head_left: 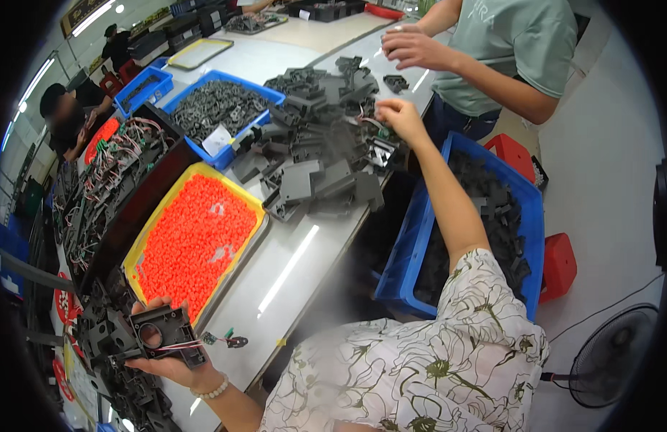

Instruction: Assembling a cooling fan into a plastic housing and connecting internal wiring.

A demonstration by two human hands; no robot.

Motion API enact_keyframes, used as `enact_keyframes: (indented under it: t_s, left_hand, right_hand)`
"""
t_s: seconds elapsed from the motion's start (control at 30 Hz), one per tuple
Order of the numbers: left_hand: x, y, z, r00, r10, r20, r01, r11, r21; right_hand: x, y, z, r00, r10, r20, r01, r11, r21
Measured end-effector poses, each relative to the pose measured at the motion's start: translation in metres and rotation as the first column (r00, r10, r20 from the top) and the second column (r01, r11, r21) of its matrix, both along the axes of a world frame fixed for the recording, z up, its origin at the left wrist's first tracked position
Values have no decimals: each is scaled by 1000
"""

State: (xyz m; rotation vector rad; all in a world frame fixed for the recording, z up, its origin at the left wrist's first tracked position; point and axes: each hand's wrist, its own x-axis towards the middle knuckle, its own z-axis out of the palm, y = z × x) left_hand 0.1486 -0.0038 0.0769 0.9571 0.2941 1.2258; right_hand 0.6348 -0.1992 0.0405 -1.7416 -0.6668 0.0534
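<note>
Low at left, your palm-up left hand (176,371) curls its fingers round a black housing (173,331) trailing wires (181,346). Then come a yellow tray (256,201) of orange-red pieces (193,241), a blue bin (198,151) with a white slip (217,140), unreadable here, and heaped grey parts (333,176). At their right edge is your right hand (403,119), fingers bent; whether it grips anything is unclear. Beyond, a co-worker's green shirt (521,50) bears lettering (485,11).

Left fingers (158,302) curled, right arm (449,196) outstretched, right fingers (387,108) bent
</note>
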Motion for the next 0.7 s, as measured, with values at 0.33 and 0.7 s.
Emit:
enact_keyframes:
  t_s: [0.33, 0.7]
  left_hand:
    - [-1, 5, -6, 999, 32, 16, -32, 999, -34]
    - [9, 10, -13, 997, -2, 81, 7, 998, -56]
  right_hand:
    - [-31, 8, 3, 981, 11, 191, 38, 968, -248]
    - [-153, 22, 9, 890, 412, 194, -271, 821, -502]
